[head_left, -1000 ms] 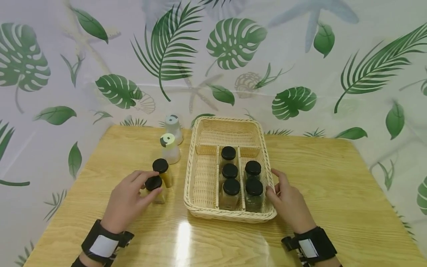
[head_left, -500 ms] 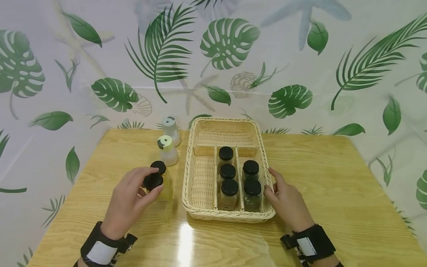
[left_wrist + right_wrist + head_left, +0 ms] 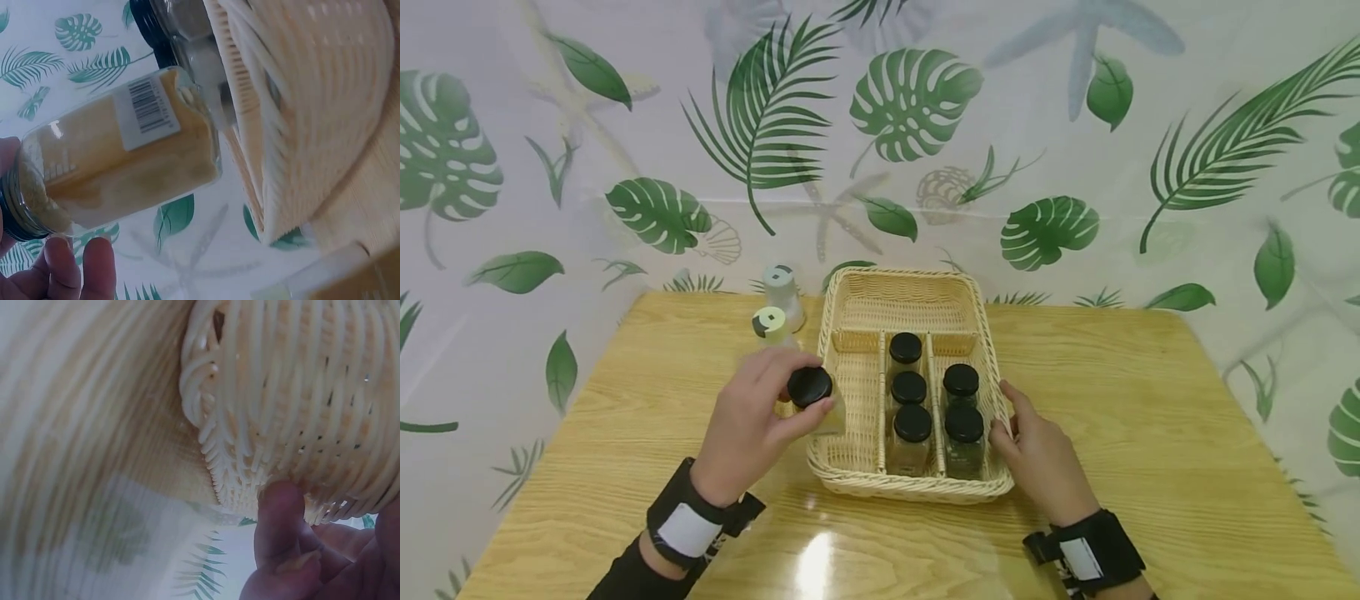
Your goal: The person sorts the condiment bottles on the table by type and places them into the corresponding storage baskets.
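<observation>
My left hand (image 3: 752, 425) pinches a glass jar (image 3: 125, 150) by its black lid (image 3: 809, 387). Pale tan powder shows inside, and a barcode label is on its side. In the head view the jar overlaps the left rim of the wicker basket (image 3: 910, 490); its base points towards the wicker wall in the left wrist view. My right hand (image 3: 1048, 467) holds the basket's right side, thumb at the rim and fingers against the outer wall (image 3: 312, 394). Several black-lidded jars (image 3: 912, 423) stand upright in the basket's middle and right compartments.
Two white shakers stand left of the basket, one with a yellowish top (image 3: 770, 321), the other with a bluish one (image 3: 780, 279). A wider compartment (image 3: 902, 312) spans the basket's far end. Leaf-patterned cloth (image 3: 917, 100) hangs behind the wooden table (image 3: 1120, 367).
My left hand has taken hold of the nearer loose jar and carried it right to the basket's left rim. The other loose jar is now hidden behind that hand. My right hand stays at the basket.
</observation>
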`<state>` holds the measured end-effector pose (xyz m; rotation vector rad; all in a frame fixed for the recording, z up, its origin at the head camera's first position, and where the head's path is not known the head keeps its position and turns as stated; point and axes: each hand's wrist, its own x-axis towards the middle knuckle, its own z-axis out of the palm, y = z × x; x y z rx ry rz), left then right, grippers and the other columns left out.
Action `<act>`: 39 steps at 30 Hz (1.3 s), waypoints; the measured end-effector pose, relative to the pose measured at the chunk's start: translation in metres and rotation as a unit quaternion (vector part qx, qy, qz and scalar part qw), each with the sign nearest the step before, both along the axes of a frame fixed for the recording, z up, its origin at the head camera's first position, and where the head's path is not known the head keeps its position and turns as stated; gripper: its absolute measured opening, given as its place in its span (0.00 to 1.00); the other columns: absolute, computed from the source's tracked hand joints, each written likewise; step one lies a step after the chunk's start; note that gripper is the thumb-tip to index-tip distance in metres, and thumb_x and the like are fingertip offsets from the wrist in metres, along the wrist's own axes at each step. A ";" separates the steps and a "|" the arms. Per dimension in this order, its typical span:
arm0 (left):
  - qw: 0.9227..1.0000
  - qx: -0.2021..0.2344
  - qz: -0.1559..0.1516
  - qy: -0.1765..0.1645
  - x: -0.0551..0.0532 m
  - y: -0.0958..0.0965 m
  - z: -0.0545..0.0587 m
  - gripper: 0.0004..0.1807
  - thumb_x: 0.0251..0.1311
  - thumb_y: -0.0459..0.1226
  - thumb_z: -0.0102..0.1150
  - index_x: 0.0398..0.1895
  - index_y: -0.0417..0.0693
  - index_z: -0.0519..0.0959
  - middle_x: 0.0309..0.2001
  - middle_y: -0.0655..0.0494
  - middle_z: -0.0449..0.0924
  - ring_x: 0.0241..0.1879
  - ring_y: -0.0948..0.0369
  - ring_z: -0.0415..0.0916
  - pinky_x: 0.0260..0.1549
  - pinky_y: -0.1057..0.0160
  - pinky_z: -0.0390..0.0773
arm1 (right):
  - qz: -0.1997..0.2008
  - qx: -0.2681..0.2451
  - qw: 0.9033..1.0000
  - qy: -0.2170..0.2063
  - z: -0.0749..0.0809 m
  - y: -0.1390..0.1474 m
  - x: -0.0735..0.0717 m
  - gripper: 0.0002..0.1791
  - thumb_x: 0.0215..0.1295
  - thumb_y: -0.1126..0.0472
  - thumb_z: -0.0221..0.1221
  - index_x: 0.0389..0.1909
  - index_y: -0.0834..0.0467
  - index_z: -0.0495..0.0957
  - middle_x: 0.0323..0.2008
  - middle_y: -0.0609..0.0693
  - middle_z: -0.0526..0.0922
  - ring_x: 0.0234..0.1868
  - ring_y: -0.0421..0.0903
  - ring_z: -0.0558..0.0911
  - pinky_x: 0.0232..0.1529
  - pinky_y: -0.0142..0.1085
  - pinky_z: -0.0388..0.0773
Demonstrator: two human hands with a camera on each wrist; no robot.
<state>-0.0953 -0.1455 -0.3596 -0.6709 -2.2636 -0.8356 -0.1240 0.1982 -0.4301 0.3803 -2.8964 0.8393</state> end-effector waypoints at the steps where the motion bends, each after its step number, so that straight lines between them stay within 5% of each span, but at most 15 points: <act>1: 1.000 -0.001 -0.004 0.002 -0.002 0.004 0.000 0.22 0.53 0.47 0.67 0.49 0.49 0.77 0.44 0.59 0.75 0.34 0.63 0.66 0.26 0.63 0.73 | 0.000 -0.001 1.000 0.001 0.000 0.000 0.000 0.29 0.71 0.56 0.48 0.70 0.58 0.57 0.14 0.46 0.64 0.10 0.39 0.56 0.11 0.33 0.54; 15: 0.997 -0.044 -0.042 -0.039 -0.017 0.029 -0.020 0.21 0.53 0.50 0.67 0.47 0.52 0.78 0.45 0.61 0.77 0.43 0.63 0.71 0.36 0.61 0.76 | -0.001 0.000 1.000 0.001 -0.005 -0.002 0.003 0.29 0.71 0.57 0.48 0.71 0.59 0.56 0.13 0.46 0.62 0.10 0.39 0.54 0.12 0.33 0.53; 30: 0.994 -0.076 -0.034 -0.064 -0.016 0.033 -0.041 0.21 0.53 0.52 0.66 0.47 0.55 0.78 0.43 0.65 0.77 0.40 0.66 0.71 0.32 0.64 0.77 | 0.000 0.011 1.000 0.003 -0.007 0.001 0.005 0.29 0.72 0.56 0.47 0.71 0.57 0.55 0.12 0.45 0.61 0.09 0.39 0.55 0.11 0.33 0.53; 39: 0.994 -0.082 -0.041 -0.055 -0.021 0.033 -0.045 0.21 0.53 0.53 0.66 0.47 0.55 0.77 0.43 0.64 0.78 0.42 0.66 0.72 0.32 0.63 0.77 | -0.001 0.009 1.000 0.024 -0.004 0.002 0.002 0.29 0.71 0.58 0.49 0.71 0.59 0.56 0.12 0.44 0.61 0.10 0.40 0.56 0.12 0.33 0.54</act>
